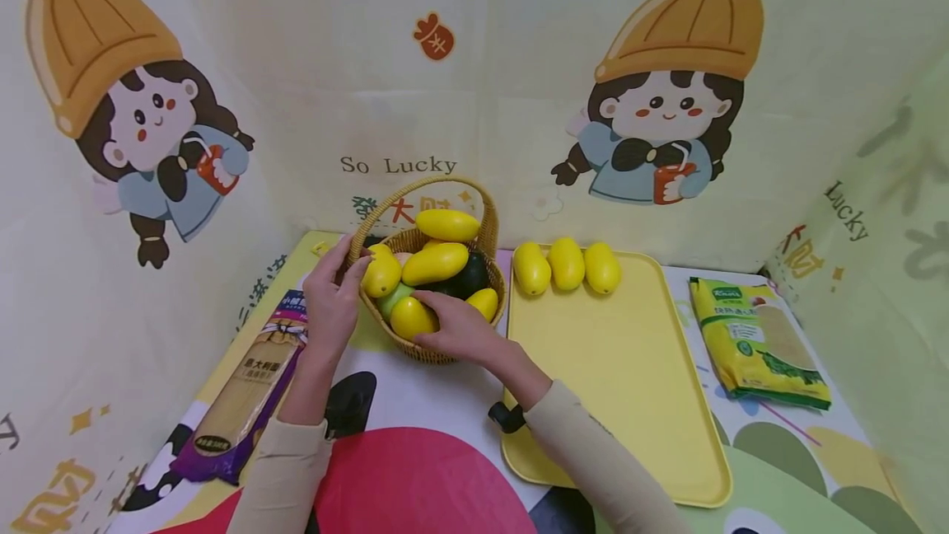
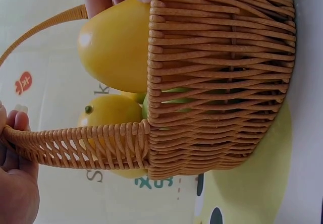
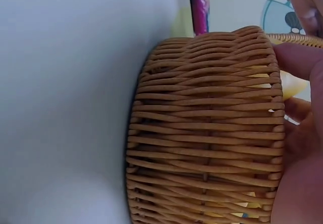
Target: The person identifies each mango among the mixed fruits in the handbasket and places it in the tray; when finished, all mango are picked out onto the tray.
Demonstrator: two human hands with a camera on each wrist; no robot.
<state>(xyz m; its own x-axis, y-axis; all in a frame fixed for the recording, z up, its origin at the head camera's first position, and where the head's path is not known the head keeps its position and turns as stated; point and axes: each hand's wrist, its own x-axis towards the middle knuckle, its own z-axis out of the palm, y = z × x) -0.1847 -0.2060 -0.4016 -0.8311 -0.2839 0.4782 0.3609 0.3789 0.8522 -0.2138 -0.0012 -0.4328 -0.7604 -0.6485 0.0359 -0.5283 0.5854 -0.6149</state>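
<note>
My left hand (image 1: 330, 295) grips the side of the handle of a wicker basket (image 2: 222, 82); the left wrist view shows its fingers curled round the handle. Over the basket's front rim, my right hand (image 1: 467, 328) holds a yellow mango (image 1: 412, 320) between thumb and fingers. More mangoes fill the basket, one long mango (image 1: 447, 225) lying on top at the back. Among them sit a dark green fruit (image 1: 471, 274) and a light green fruit (image 1: 395, 298), partly covered. In the right wrist view, the basket wall hides most of what the right hand holds.
A yellow tray (image 1: 608, 369) lies right of the basket, three mangoes (image 1: 567, 264) in a row at its far end. Beyond it is a yellow-green food packet (image 1: 759, 344). A purple noodle pack (image 1: 248, 386) lies left, beside my left forearm. Printed cloth walls surround the table.
</note>
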